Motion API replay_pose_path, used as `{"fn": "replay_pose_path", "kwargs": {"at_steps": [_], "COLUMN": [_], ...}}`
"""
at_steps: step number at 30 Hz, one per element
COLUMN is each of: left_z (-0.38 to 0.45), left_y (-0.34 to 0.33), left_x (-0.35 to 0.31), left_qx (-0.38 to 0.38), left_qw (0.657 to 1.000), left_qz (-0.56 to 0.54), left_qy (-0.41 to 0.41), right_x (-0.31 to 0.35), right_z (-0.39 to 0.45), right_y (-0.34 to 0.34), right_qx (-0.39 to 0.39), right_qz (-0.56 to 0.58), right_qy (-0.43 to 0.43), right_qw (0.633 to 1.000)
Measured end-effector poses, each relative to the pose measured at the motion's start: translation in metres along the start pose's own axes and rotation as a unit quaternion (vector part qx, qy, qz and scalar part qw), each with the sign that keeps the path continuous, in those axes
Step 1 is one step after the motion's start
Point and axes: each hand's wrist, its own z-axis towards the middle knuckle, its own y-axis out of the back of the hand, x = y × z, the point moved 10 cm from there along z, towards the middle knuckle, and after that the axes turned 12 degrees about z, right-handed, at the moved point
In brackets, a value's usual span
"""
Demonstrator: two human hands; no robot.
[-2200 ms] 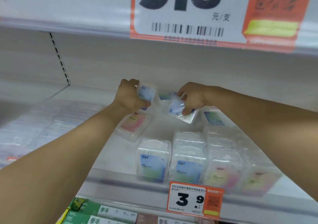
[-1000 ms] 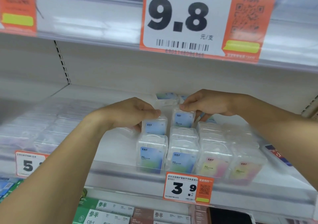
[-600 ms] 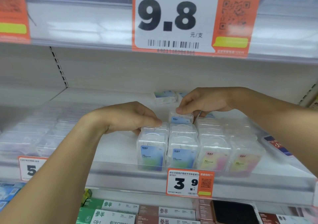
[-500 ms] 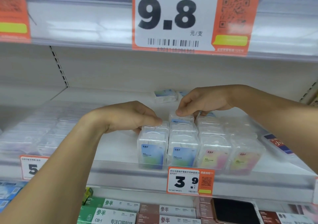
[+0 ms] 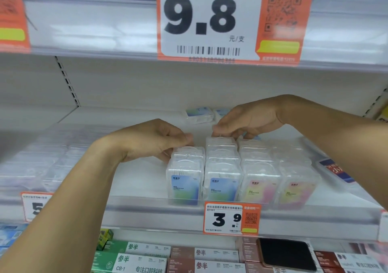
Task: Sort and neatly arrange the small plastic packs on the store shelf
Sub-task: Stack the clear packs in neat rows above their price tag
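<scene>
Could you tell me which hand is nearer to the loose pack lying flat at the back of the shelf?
The right hand is nearer: it sits just right of and in front of the loose pack. The left hand is farther forward and to its left.

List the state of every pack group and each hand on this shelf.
Blue-label packs: upright, two rows at the shelf front.
Pink-label packs: upright, two rows to the right of the blue.
Loose packs: lying flat at the shelf back.
Left hand: fingers on the rear pack of the left blue row.
Right hand: fingers on the rear pack of the second row.
</scene>
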Motion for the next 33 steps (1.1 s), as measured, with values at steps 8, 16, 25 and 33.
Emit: {"fn": "replay_pose_path", "kwargs": {"at_steps": [8,16,25,33], "left_z": [0.010,0.028,0.023,0.010], "left_y": [0.063,0.038,0.056,0.082], "left_x": [0.048,0.080,0.069,0.056], "left_qx": [-0.303,-0.178,-0.250,-0.371], "left_qw": [0.939,0.965,0.950,0.926], "left_qz": [0.147,0.177,0.167,0.055], "left_qy": [0.065,0.077,0.084,0.040], "right_x": [0.053,0.036,0.051,0.058], "right_z": [0.056,0.117,0.114,0.035], "right_y": [0.074,0.081,0.079,0.083], "right_qx": [-0.300,-0.285,-0.267,-0.272], "right_qz": [-0.220,-0.324,-0.237,-0.030], "right_qy": [0.095,-0.050,0.021,0.119], "right_qw": [0.923,0.901,0.934,0.954]}}
